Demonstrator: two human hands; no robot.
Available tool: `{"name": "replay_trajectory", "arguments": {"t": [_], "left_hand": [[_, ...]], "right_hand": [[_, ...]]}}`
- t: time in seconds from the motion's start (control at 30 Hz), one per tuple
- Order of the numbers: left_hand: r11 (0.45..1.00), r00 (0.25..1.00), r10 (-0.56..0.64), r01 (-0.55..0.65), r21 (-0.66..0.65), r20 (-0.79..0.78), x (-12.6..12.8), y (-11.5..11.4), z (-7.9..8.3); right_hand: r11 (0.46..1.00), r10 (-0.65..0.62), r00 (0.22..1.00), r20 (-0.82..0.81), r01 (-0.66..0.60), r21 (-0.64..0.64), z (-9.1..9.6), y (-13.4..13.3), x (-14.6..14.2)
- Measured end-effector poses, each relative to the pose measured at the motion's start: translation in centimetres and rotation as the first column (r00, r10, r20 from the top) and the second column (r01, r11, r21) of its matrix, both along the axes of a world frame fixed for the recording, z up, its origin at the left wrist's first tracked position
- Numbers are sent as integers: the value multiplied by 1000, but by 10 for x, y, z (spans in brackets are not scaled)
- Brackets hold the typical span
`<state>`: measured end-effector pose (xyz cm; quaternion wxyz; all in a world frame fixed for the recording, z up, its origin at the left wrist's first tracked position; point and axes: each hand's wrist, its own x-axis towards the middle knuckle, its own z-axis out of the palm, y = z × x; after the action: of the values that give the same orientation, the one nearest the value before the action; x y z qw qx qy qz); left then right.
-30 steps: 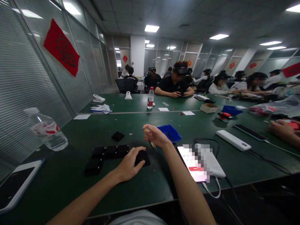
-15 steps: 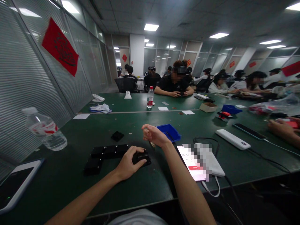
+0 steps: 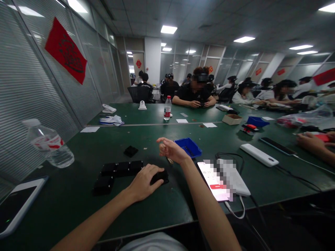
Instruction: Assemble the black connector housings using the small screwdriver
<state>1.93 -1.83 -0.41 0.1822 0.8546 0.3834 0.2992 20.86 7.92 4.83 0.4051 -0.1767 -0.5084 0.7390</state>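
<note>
My left hand (image 3: 145, 181) rests on the green table (image 3: 154, 216) with its fingers and thumb around a small black box-like part (image 3: 160, 176), whose top is mostly covered. Just above and to the right, my right hand (image 3: 170, 150) is raised with curled fingers. Below its palm shows the end of a small brass-coloured thing (image 3: 170, 160); the rest is hidden. Several glossy black square boxes (image 3: 123, 169) stand in an L shape left of my left hand, and a flat black square piece (image 3: 131, 151) lies behind them. A blue tray (image 3: 194, 152) with small dark bits sits behind my right wrist.
A lit phone (image 3: 213, 181) and a white power bank (image 3: 239, 179) with cables lie right of my forearm. A water bottle (image 3: 51, 144) and another phone (image 3: 22, 202) are at the left. Across the table sits a person (image 3: 200, 90); a co-worker's hands (image 3: 314, 143) show at the right edge.
My left hand's fingers have come down a little further over the black part, covering more of it. The right hand stays almost in place.
</note>
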Motion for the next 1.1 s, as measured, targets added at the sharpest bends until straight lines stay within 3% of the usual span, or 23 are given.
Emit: {"name": "replay_trajectory", "arguments": {"t": [0.23, 0.67, 0.77, 0.83, 0.9, 0.93, 0.97, 1.0, 1.03, 1.07, 1.1], "left_hand": [[997, 1000, 4, -2, 83, -22, 1, -2, 2], [998, 1000, 16, -14, 65, -23, 2, 0, 0], [999, 1000, 3, -3, 51, -8, 2, 0, 1], [999, 1000, -11, 11, 39, 3, 2, 0, 1], [999, 1000, -26, 25, 29, 17, 1, 1, 1], [999, 999, -32, 32, 24, 24, 1, 1, 1], [999, 999, -40, 39, 21, 30, 1, 0, 2], [999, 998, -47, 46, 19, 36, 1, 0, 2], [998, 998, -54, 53, 17, 40, 1, 0, 3], [998, 997, -60, 59, 15, 40, 1, -1, 3], [998, 997, -64, 63, 14, 39, 1, -1, 4]], "right_hand": [[1000, -27, 999, 25, 27, 1, 1, -1, 0], [999, -27, 1000, 5, 27, 21, 3, 0, 5], [993, -109, 994, 11, 109, 35, 9, 0, 10], [966, -249, 968, 15, 248, 69, 13, 3, 13], [861, -495, 868, 46, 483, 163, 16, 6, 17], [751, -645, 761, 69, 614, 243, 18, 8, 20], [606, -783, 613, 105, 714, 350, 19, 9, 23], [449, -889, 434, 148, 756, 476, 20, 9, 27], [327, -945, 265, 192, 741, 587, 20, 10, 31], [264, -960, 127, 249, 702, 662, 21, 10, 36], [268, -944, 30, 328, 649, 712, 21, 9, 40]]}}
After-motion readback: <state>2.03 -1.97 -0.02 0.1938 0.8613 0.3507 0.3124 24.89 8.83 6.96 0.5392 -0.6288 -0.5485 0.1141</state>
